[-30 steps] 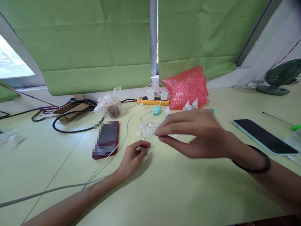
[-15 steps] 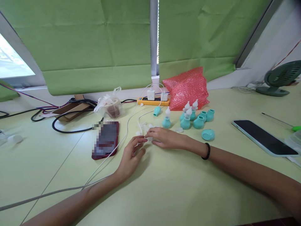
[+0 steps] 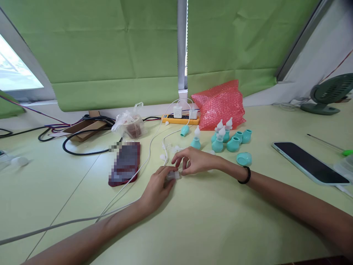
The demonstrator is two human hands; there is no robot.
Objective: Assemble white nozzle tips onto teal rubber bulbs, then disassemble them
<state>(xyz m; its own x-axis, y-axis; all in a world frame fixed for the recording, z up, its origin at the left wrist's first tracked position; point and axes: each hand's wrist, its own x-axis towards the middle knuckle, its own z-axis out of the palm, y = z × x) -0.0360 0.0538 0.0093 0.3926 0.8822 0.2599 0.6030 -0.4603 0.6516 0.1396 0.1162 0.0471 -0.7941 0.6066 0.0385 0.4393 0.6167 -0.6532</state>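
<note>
My left hand [image 3: 157,186] rests on the pale green table [image 3: 193,228] with its fingers curled round a small clear plastic piece [image 3: 173,175]. My right hand [image 3: 193,161] meets it from the right, fingers bent in a pinch at the same piece; a black band sits on that wrist. Just beyond the hands lie several small clear plastic tips [image 3: 170,150]. To the right stand several teal bulbs [image 3: 228,139], some capped with clear nozzles, and one teal bulb [image 3: 244,158] lies apart.
A red phone [image 3: 125,163] lies left of the hands, with white charging cables [image 3: 150,147] running past it to a yellow power strip [image 3: 179,118]. A red bubble-wrap bag [image 3: 220,103], a clear bag [image 3: 129,123], black cables [image 3: 79,143], another phone [image 3: 311,162] and a fan [image 3: 328,94] surround the area.
My right hand came down from mid-air to the clear pieces, uncovering the teal bulbs. My left hand shifted slightly right and both now close on one clear piece.
</note>
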